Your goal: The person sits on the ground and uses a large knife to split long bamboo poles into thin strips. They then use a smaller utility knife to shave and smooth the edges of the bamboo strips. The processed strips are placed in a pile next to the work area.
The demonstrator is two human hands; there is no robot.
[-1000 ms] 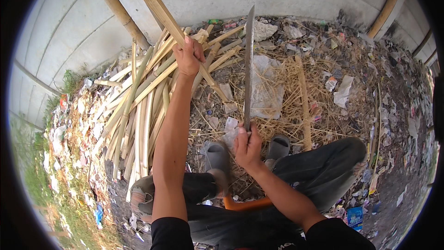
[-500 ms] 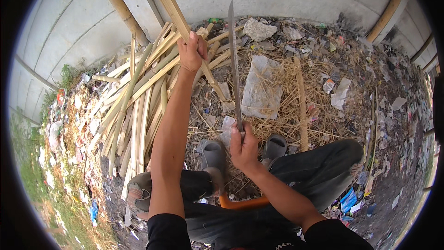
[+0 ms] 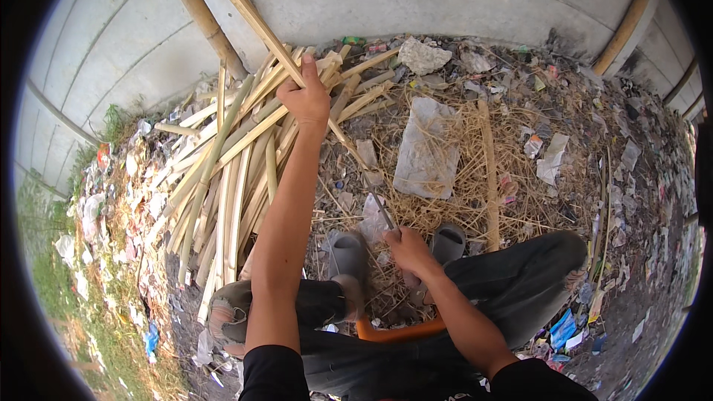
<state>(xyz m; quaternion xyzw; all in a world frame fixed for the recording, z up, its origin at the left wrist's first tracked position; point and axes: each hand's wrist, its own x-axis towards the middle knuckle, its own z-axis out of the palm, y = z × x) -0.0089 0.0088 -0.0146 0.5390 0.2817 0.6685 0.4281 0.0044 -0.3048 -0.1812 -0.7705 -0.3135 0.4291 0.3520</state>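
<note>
My left hand (image 3: 305, 98) is closed around a long split bamboo strip (image 3: 249, 9). The strip slants from the upper left, past my hand, down to its lower end near the ground in front of my feet. My right hand (image 3: 410, 249) grips a machete (image 3: 381, 209) low between my knees. Its dark blade looks foreshortened and points up and left towards the strip's lower end; whether they touch I cannot tell. Left of my left forearm lies a heap of split bamboo strips (image 3: 230, 171), which the forearm partly covers.
A grey concrete wall (image 3: 416, 0) with bamboo posts (image 3: 202, 15) rises behind. A flat grey slab (image 3: 427, 150) lies on straw, left of a bamboo piece (image 3: 487, 171). Litter covers the ground. My sandals (image 3: 346, 254) flank the machete, and an orange seat edge (image 3: 401, 331) shows under me.
The machete has swung down from nearly upright to a low slant, my right hand moving slightly right and down. My left hand still holds the strip, which leans further left.
</note>
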